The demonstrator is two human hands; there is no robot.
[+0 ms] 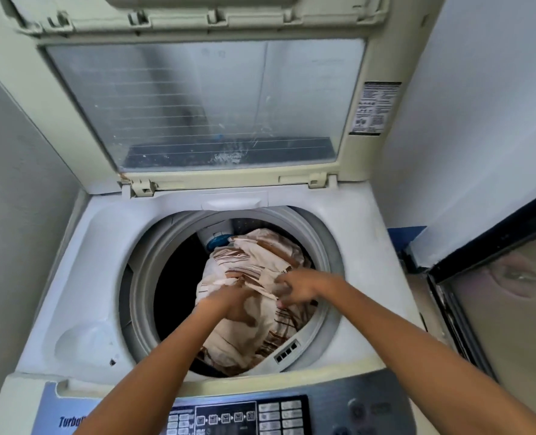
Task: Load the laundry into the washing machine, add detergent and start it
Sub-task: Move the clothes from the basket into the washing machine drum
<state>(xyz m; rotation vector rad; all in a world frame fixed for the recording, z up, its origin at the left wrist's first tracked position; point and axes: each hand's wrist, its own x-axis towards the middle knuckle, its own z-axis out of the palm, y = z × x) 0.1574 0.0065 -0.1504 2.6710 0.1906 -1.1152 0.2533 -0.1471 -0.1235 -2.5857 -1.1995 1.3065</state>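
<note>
A top-loading washing machine (81, 277) stands below me with its lid (197, 102) raised upright. A cream cloth with brown stripes (254, 255) is bunched in the right half of the drum. Both my hands are down in the drum opening, on top of the cloth. My left hand (229, 304) lies on the cloth's middle with its fingers curled into the folds. My right hand (301, 288) rests on the cloth to the right, fingers spread and blurred. The left side of the drum is dark. No detergent is visible.
The control panel (244, 417) with buttons runs along the machine's near edge, under my forearms. A blue cap (218, 240) sits at the drum's far wall. Grey walls close in on both sides. A dark-framed metal panel (496, 293) stands at the right.
</note>
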